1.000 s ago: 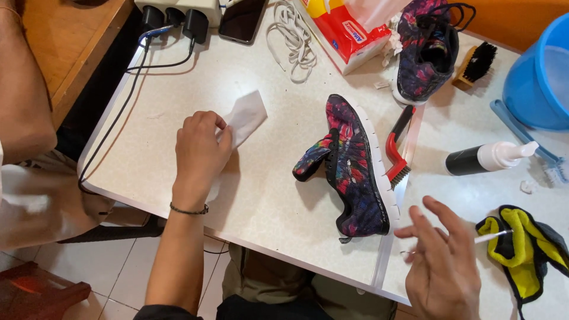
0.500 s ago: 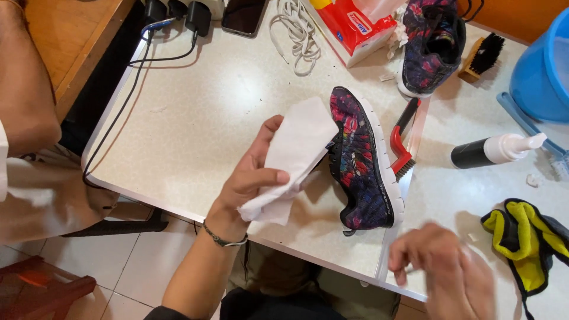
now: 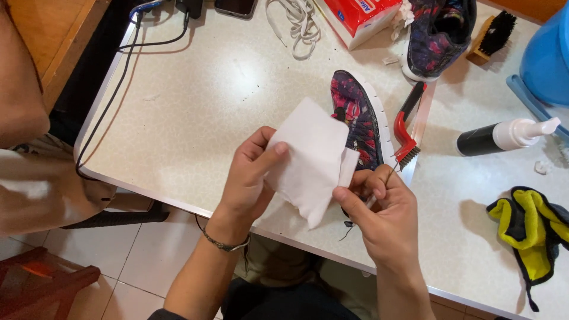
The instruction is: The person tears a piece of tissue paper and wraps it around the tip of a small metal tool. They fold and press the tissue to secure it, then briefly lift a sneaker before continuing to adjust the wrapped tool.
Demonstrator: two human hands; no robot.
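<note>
1. The left hand [image 3: 249,178] sits in the middle of the frame, its grip pinched on a white tissue [image 3: 311,157]: the thumb lies across the sheet's left edge with the fingers behind it.
2. The right hand [image 3: 382,216], lower centre-right, also pinches the tissue at its lower right edge between thumb and forefinger. A thin stick shows at its fingertips; what it is cannot be told.
3. The tissue is held up above the near edge of the pale counter [image 3: 207,101], partly covering a dark floral-patterned shoe [image 3: 361,115] that lies on the counter just behind it.
4. Just right of that shoe lies a red-and-black wire brush [image 3: 408,127], bristles toward the hands.
5. Further right lies a black spray bottle [image 3: 504,136] with a white top, on its side.
6. At the lower right lies a yellow-and-black cloth [image 3: 530,228].
7. Along the top of the frame: a second floral shoe [image 3: 438,35], a wooden brush [image 3: 492,35], a red tissue box [image 3: 361,15], coiled white laces [image 3: 296,26], and a blue tub [image 3: 548,56] at the upper right.
8. Black cables [image 3: 127,65] trail down the upper left.
</note>
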